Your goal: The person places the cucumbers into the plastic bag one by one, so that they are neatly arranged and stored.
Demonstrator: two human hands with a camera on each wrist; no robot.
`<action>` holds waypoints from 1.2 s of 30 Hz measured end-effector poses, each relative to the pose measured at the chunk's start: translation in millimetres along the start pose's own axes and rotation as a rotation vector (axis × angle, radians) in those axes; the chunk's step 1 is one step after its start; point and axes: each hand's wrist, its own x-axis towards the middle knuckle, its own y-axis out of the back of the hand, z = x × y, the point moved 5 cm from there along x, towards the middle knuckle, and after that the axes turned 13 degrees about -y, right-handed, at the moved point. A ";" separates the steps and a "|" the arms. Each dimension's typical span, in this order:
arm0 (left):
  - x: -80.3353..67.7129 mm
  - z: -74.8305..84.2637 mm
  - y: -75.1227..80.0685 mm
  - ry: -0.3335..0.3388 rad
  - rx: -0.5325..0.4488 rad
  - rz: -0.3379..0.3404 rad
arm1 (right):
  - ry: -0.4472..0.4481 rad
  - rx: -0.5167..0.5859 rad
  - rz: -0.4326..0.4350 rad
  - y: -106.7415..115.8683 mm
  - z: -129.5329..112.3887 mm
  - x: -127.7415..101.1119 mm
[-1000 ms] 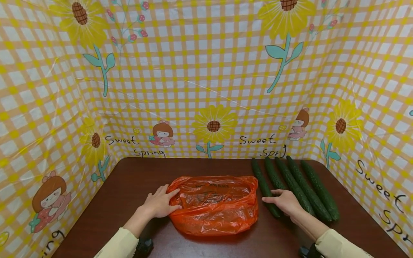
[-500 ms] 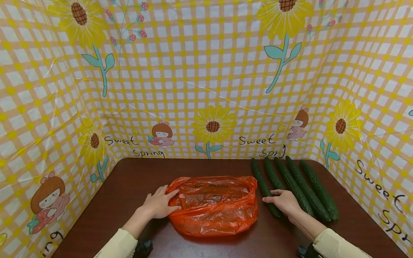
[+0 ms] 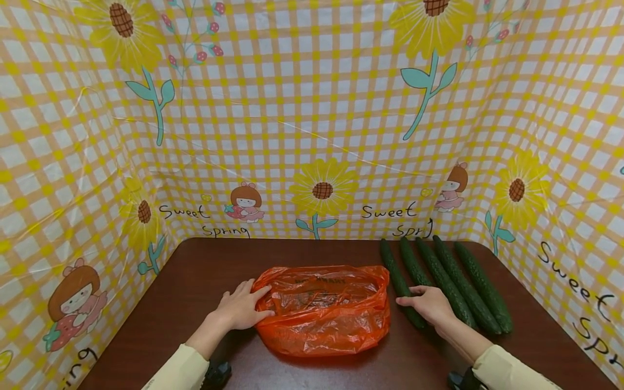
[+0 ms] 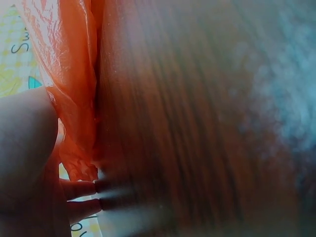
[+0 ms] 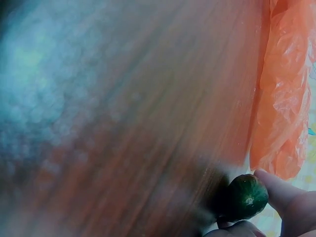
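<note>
Nothing moved; cucumbers beside orange bag.

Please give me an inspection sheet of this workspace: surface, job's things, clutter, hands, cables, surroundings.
Surface: dark brown wooden table.
Job's things: orange plastic bag lying at centre; five cucumbers side by side to its right.
Clutter: nothing seen.
Hands: left hand rests on the bag's left edge; right hand holds the near end of the leftmost cucumber.
Cables: nothing seen.
Surroundings: yellow checked sunflower cloth on three sides.
</note>
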 end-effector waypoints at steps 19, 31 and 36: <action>-0.6 -2.2 -4.9 0.000 0.007 -0.004 | 0.002 0.040 0.001 -3.2 3.8 8.9; 0.1 -1.4 -2.1 0.012 -0.002 -0.019 | 0.017 0.013 0.050 -3.8 -1.7 9.8; 1.3 -2.0 -2.6 0.010 -0.002 -0.017 | 0.024 0.027 0.046 -3.2 -1.3 10.7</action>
